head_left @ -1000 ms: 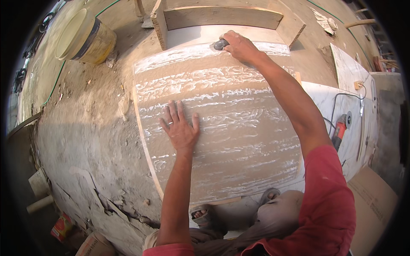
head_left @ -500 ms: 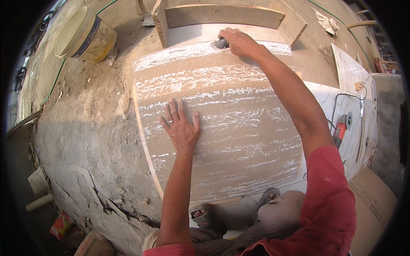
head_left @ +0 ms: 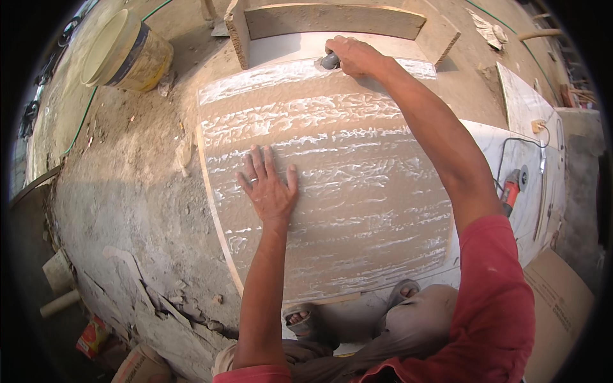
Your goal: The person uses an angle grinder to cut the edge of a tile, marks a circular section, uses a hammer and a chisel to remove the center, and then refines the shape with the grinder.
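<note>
Fingers spread, my left hand (head_left: 273,191) lies flat on a large tile (head_left: 345,249) whose brown face carries rough white streaks. At the tile's far edge, my right hand (head_left: 354,56) is closed around a dark, rounded tool (head_left: 330,61). Its working part is hidden, so I cannot tell its exact kind. My right arm reaches out across the right side of the tile. Behind the right hand, a wooden frame (head_left: 335,22) of boards stands around a pale surface (head_left: 300,50).
A yellowish bucket (head_left: 143,60) stands at the far left. To the right, an angle grinder (head_left: 512,191) with a cord rests on pale marble-look slabs (head_left: 479,143). A glove (head_left: 488,30) lies far right. Cardboard (head_left: 555,306) is near my right, pipes (head_left: 60,303) near left.
The view has shifted very slightly. My left hand stays flat on the tile, and my right hand keeps its grip on the dark tool at the far edge.
</note>
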Demonstrator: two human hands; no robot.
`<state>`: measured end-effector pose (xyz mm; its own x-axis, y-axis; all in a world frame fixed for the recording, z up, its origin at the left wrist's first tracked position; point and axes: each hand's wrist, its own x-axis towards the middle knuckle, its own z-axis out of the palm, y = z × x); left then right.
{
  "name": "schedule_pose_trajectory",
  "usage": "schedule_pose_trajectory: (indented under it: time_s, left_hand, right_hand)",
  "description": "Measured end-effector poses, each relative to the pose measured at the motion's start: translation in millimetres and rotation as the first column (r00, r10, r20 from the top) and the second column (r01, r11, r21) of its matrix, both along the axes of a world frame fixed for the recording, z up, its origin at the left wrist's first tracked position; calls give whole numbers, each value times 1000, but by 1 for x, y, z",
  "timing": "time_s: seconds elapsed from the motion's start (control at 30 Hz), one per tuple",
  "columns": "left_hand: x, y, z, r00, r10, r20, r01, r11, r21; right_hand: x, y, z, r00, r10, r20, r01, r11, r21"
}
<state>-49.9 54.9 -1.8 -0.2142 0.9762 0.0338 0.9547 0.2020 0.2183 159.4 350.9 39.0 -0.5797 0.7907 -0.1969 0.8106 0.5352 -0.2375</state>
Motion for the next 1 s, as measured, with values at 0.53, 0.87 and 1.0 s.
schedule_pose_trajectory:
  time_s: [0.53,0.87,1.0]
  left_hand:
    - [-1,0,-2,1000,-1,-6,1,1000,-5]
    - [-3,0,-4,1000,7,-11,-7,1000,4]
    - [-2,0,-5,1000,5,9,-5,1000,-2]
  right_hand:
    - [-7,12,10,994,78,77,-63,982,-179]
    - [-10,11,-4,997,50,60,-37,980,-198]
    - [-9,11,-2,985,142,102,-129,984,-126]
